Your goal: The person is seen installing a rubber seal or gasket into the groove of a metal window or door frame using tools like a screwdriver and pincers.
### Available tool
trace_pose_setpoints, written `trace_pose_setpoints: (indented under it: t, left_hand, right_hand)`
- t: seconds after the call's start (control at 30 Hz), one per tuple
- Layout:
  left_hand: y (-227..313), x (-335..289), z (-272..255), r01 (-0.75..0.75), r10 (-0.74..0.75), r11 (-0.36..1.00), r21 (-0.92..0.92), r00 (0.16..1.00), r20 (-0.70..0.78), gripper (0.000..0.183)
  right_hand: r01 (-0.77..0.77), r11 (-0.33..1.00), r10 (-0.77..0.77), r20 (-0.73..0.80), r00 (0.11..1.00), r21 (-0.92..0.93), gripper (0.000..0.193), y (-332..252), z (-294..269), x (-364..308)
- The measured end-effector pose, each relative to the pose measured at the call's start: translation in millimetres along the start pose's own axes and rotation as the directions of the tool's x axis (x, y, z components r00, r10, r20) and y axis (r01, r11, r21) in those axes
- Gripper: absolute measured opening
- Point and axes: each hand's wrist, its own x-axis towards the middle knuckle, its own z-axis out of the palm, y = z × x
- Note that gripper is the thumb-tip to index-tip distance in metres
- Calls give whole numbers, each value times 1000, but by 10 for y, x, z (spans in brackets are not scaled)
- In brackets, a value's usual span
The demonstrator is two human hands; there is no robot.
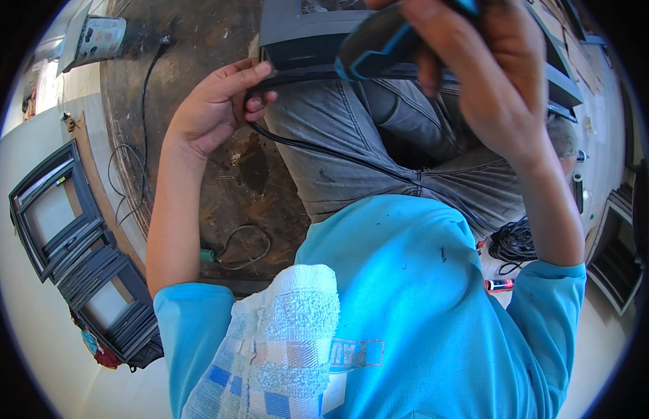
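A dark grey frame (286, 26) lies across my lap, cut off by the top of the view. My left hand (223, 105) is closed on a thin black flexible strip (317, 146) at the frame's left near corner, thumb and fingers pinching it. From there one length runs along the frame's near edge, and another trails over my grey trousers toward my right side. Above the frame, my right hand (495, 77) is wrapped round a tool with a thick black and blue handle (377, 43). The tool's working end is hidden.
A coil of black strip (514, 243) lies by my right hip, near a red and dark tube (499, 285). Dark frames (52, 209) lean at left; more frames (614, 251) stand at right. A cable (144, 105) and a green connector (208, 255) rest on the stained brown surface.
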Motion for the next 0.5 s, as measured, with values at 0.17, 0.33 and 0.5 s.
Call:
trace_pose_setpoints:
  t: [0.17,0.33,0.5]
  left_hand:
    - [-169,-156,-22,-259,264,958,121,964,-32,23]
    - [-99,-272,142,-408,441,813,415,897,19,18]
    - [-41,-307,141,-387,476,778,494,877,-61,18]
  right_hand:
    - [79,996,-77,65,995,-30,23,369,139,230]
    - [147,983,-135,109,985,-107,25,350,54,239]
    - [-508,785,612,320,723,-354,18,-318,-489,-555]
